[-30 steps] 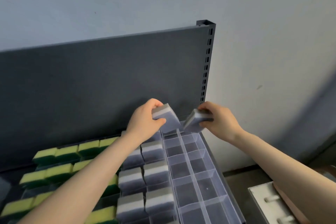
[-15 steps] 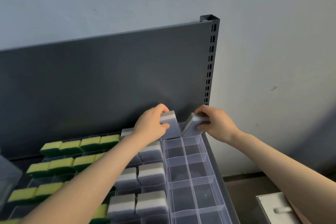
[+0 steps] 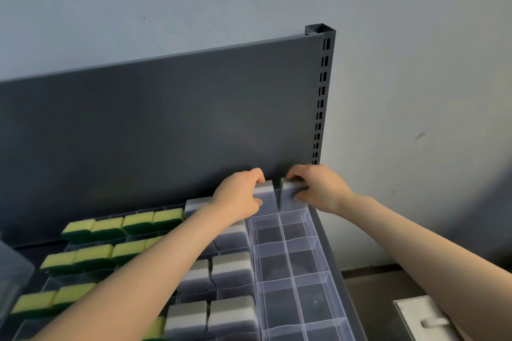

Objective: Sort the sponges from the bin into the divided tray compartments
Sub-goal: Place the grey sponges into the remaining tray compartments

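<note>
Sponges are what both hands hold here, one each, at the far end of the tray and close against the back panel. Largest in view is the pale blue-grey wall (image 3: 415, 63), which covers the top and right side. In front of it stands a broad dark grey metal back panel (image 3: 166, 133), with a slotted dark grey upright post (image 3: 322, 91) on its right edge. Below lies the dark grey shelf (image 3: 336, 271), which carries a clear plastic divided tray (image 3: 314, 255) whose two right-hand columns of compartments show the dark shelf through their floors. To the left of these columns sit rows of grey-and-white foam sponges (image 3: 232, 266), and further left are rows of yellow-and-green sponges (image 3: 110, 227), all lying in compartments. A clear plastic bin (image 3: 11, 279) shows at the left edge, and a white moulded object (image 3: 421, 318) lies at the lower right, beyond the shelf. The left hand (image 3: 238, 194) grips the left grey sponge (image 3: 264, 194), fingers curled over its top and thumb on its near face. The right hand (image 3: 318, 188) grips the right grey sponge (image 3: 291, 194) the same way. Both sponges stand upright, side by side with a narrow gap between them, at the farthest pair of compartments; how deep they sit cannot be told.
</note>
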A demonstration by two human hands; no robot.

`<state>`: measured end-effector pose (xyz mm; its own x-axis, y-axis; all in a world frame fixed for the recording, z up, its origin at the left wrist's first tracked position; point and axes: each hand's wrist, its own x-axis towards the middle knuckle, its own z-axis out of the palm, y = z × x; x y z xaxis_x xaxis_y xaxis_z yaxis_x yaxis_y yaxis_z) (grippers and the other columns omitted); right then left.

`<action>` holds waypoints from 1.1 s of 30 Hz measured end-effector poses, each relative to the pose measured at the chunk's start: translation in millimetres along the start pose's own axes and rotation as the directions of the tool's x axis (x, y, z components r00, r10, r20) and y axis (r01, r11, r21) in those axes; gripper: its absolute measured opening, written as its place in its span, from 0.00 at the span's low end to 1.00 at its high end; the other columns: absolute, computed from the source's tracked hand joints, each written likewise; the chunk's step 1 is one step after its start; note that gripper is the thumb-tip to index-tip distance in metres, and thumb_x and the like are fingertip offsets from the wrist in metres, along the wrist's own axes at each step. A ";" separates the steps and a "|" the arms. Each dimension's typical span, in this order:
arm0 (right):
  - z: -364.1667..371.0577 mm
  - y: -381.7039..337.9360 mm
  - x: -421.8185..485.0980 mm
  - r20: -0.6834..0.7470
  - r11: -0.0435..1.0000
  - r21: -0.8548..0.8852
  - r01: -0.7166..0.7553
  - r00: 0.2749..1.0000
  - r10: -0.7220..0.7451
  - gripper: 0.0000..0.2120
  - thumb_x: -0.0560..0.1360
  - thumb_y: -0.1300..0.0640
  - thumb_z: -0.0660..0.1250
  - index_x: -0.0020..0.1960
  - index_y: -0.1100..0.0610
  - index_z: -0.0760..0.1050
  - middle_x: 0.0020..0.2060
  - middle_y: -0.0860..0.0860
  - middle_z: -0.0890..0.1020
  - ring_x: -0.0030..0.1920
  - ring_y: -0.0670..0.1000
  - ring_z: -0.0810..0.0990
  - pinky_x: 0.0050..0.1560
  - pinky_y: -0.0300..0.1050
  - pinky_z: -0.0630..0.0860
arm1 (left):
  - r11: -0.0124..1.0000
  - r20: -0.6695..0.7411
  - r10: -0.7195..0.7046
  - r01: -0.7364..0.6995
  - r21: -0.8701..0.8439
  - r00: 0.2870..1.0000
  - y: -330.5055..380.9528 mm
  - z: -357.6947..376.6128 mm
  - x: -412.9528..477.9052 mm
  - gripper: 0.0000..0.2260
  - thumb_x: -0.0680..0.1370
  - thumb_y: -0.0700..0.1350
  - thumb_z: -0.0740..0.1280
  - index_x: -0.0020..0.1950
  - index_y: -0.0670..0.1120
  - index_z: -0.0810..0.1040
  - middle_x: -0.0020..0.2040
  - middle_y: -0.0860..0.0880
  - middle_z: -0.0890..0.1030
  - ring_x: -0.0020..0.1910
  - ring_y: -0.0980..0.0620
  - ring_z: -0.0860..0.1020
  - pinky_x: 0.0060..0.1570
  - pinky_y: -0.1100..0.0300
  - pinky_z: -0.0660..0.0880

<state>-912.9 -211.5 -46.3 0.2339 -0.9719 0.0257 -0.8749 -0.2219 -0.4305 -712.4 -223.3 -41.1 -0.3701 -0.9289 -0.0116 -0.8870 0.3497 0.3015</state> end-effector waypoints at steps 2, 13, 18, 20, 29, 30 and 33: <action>3.3 -1.8 2.9 0.023 1.000 -0.029 0.004 1.000 -0.003 0.18 0.67 0.63 0.67 0.56 0.52 0.74 0.49 0.50 0.80 0.47 0.53 0.76 0.43 0.43 0.73 | 1.000 0.020 -0.003 0.003 0.019 1.000 0.4 2.1 2.5 0.18 0.75 0.44 0.69 0.63 0.49 0.71 0.58 0.51 0.77 0.54 0.49 0.74 0.48 0.56 0.73; 25.9 -0.8 7.2 0.073 0.996 -0.078 -0.035 0.997 0.040 0.19 0.70 0.63 0.64 0.60 0.53 0.73 0.51 0.53 0.81 0.50 0.57 0.77 0.45 0.43 0.72 | 0.992 0.077 0.009 -0.018 0.124 0.997 -5.3 17.8 9.9 0.16 0.74 0.43 0.69 0.60 0.48 0.72 0.56 0.48 0.78 0.52 0.46 0.75 0.44 0.56 0.73; 29.3 1.4 8.7 0.076 0.995 -0.091 -0.034 0.996 0.041 0.19 0.70 0.62 0.63 0.60 0.53 0.73 0.51 0.54 0.81 0.49 0.58 0.78 0.47 0.47 0.75 | 0.987 0.063 0.011 -0.021 0.157 0.998 -3.3 20.0 11.9 0.14 0.74 0.44 0.69 0.59 0.48 0.73 0.54 0.48 0.79 0.49 0.46 0.76 0.40 0.57 0.70; 29.8 0.6 8.5 0.085 0.995 -0.091 -0.035 0.996 0.043 0.19 0.70 0.63 0.63 0.60 0.52 0.72 0.50 0.54 0.81 0.49 0.58 0.78 0.48 0.48 0.76 | 0.988 0.057 0.010 -0.018 0.154 0.998 -3.9 20.6 11.6 0.14 0.74 0.44 0.69 0.59 0.48 0.73 0.54 0.48 0.79 0.49 0.46 0.76 0.40 0.57 0.70; 31.5 5.3 3.8 0.069 0.995 -0.084 0.049 0.997 -0.043 0.19 0.70 0.63 0.62 0.61 0.53 0.73 0.54 0.53 0.80 0.52 0.57 0.77 0.50 0.48 0.75 | 0.988 0.047 -0.005 -0.002 0.156 0.999 0.9 20.9 3.0 0.18 0.75 0.47 0.69 0.63 0.49 0.70 0.57 0.50 0.78 0.51 0.48 0.76 0.44 0.54 0.75; 30.5 6.3 2.9 0.073 0.995 -0.084 0.061 0.996 -0.055 0.20 0.70 0.63 0.63 0.61 0.53 0.73 0.55 0.53 0.79 0.53 0.57 0.76 0.51 0.48 0.75 | 0.986 0.047 -0.009 0.002 0.164 0.999 2.1 19.3 1.0 0.19 0.75 0.49 0.69 0.64 0.50 0.70 0.58 0.50 0.77 0.52 0.48 0.76 0.46 0.53 0.75; 21.7 3.6 -1.4 0.056 0.992 -0.083 0.096 0.994 -0.091 0.22 0.71 0.59 0.64 0.65 0.52 0.71 0.60 0.52 0.77 0.59 0.56 0.74 0.57 0.48 0.73 | 0.985 0.000 -0.026 0.026 0.171 1.000 6.3 9.7 -8.6 0.23 0.73 0.55 0.69 0.66 0.52 0.70 0.60 0.51 0.76 0.56 0.49 0.75 0.48 0.53 0.75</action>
<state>-907.2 -209.2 -67.5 0.3361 -0.9417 0.0144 -0.8805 -0.3196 -0.3500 -717.5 -211.9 -48.3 -0.3470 -0.9377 -0.0197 -0.9304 0.3415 0.1333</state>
